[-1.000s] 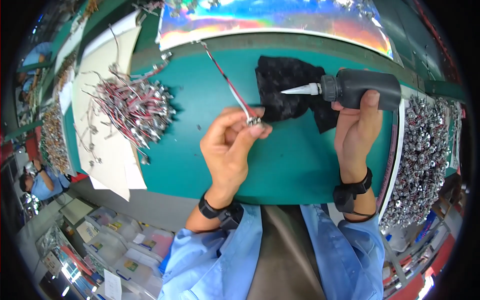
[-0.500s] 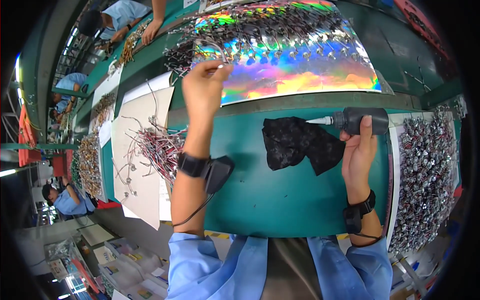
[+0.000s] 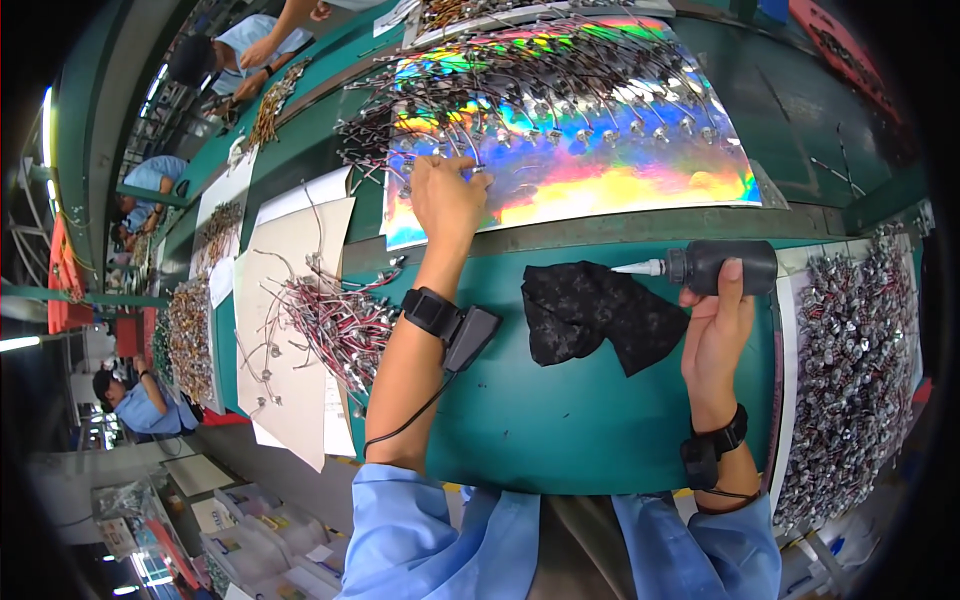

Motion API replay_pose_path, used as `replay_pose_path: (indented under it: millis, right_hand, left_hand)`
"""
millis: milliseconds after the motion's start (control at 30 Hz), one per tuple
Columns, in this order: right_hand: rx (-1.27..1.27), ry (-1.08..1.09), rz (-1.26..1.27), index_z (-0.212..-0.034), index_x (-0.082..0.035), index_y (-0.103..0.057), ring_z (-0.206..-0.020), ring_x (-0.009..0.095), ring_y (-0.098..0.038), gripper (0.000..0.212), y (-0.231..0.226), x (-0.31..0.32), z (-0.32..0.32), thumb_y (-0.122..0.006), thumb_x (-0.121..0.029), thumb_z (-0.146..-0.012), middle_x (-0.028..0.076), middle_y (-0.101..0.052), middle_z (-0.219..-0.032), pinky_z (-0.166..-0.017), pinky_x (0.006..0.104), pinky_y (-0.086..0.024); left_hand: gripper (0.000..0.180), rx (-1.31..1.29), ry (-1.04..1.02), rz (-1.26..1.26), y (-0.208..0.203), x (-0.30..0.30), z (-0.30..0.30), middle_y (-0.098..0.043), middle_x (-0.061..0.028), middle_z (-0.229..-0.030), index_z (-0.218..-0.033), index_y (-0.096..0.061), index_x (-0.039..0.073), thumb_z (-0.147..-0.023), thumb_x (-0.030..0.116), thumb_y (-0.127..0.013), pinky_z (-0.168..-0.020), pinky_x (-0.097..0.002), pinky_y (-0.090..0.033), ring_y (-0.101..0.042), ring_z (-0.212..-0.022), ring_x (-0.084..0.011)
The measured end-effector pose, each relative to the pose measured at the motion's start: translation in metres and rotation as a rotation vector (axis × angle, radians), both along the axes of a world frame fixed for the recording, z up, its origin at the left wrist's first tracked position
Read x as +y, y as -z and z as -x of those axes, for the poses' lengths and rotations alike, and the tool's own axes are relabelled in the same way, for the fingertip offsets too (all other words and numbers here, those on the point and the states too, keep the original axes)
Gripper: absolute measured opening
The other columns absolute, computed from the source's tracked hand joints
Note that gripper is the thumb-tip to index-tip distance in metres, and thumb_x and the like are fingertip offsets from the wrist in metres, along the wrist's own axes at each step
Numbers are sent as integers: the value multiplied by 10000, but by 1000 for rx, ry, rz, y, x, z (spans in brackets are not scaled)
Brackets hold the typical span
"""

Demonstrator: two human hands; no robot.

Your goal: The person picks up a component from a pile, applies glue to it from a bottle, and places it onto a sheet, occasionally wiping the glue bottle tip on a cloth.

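My left hand (image 3: 449, 203) is over the shiny rainbow sheet (image 3: 600, 185), its fingers pinched on a small wired metal part (image 3: 478, 169) that they mostly cover. Rows of similar wired parts (image 3: 560, 95) lie across that sheet, metal ends toward me. In my right hand (image 3: 716, 335) a dark squeeze bottle (image 3: 735, 267) lies on its side, its pale pointed nozzle aimed left. Just below the nozzle, a crumpled black cloth (image 3: 600, 312) rests on the green mat (image 3: 500, 410).
Left of my left forearm, a heap of wired parts (image 3: 335, 320) lies on beige cardboard (image 3: 270, 350). Many small metal parts (image 3: 850, 380) fill a tray at the right. Behind the sheet runs a green work surface (image 3: 770, 110). Co-workers (image 3: 240, 55) sit along the benches at left.
My left hand has come down and to the right onto the shiny sheet, carrying a wired part. The right hand still holds the bottle in nearly the same place.
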State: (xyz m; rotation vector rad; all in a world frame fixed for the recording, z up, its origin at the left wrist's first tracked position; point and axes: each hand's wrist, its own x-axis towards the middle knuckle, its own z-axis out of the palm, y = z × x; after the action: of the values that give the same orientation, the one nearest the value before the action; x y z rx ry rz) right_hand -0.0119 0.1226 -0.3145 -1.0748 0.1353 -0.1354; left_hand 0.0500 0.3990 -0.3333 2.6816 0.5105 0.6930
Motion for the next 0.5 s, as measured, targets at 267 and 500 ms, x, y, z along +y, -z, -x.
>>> replay_pose_path:
  millis: [267,500]
  right_hand:
    - [-44,-4,4,-989,-52,-491,-667,86,-473,294,-5,2,2,-464,-323,-879,23,-547,-838,-536,226,-367]
    - [-46,-29,0,-982,-47,-499,-674,92,-477,298,-7,8,6,-466,-324,-878,28,-550,-847,-536,226,-366]
  left_hand:
    - [272,-44,28,-9,-33,10,66,-525,-122,-873,-838,-650,48,-588,132,-716,-740,-350,-414,-500,-857,-275]
    - [218,152,-74,-21,-60,82,141,-553,-120,-827,-821,-644,48,-620,117,-695,-682,-355,-441,-542,-787,-283]
